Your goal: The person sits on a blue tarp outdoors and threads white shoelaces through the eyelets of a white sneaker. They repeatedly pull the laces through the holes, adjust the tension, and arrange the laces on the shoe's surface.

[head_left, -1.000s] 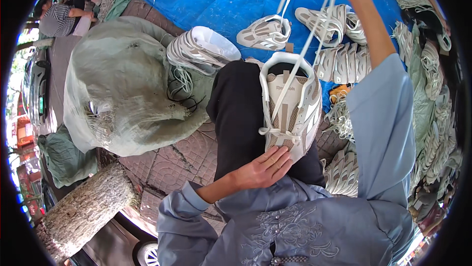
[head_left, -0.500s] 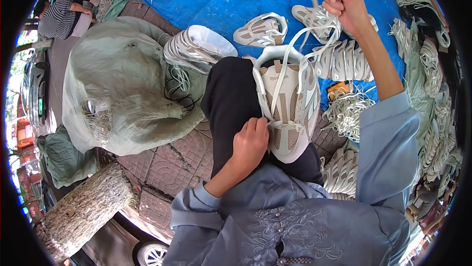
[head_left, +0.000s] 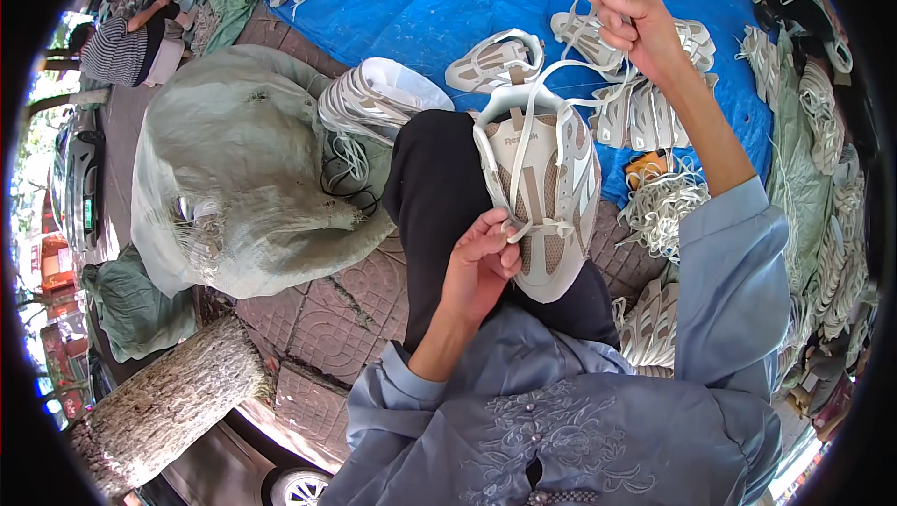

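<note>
A white and beige sneaker (head_left: 530,162) rests on my dark-trousered lap with its toe towards me. One pale shoelace (head_left: 529,132) passes through the eyelets near the toe and lies loose over the tongue. At the shoe's left edge, my left hand (head_left: 481,263) is closed in a pinch on the lace beside the lowest eyelets. Above and to the right of the shoe, my right hand (head_left: 643,31) pinches another stretch of lace, which loops down towards the shoe's collar.
Beyond my knees a blue tarp (head_left: 420,1) holds several sneakers (head_left: 497,59) and a tangle of laces (head_left: 668,212). A big grey-green sack (head_left: 234,170) stands at left, with stacked shoe pieces (head_left: 369,95) beside it. A tree trunk (head_left: 177,403) lies lower left. Another person (head_left: 121,48) sits far left.
My right hand has come slightly lower, and the lace from it hangs in a wider loop. My left hand has turned, its thumb and fingers now showing at the lace.
</note>
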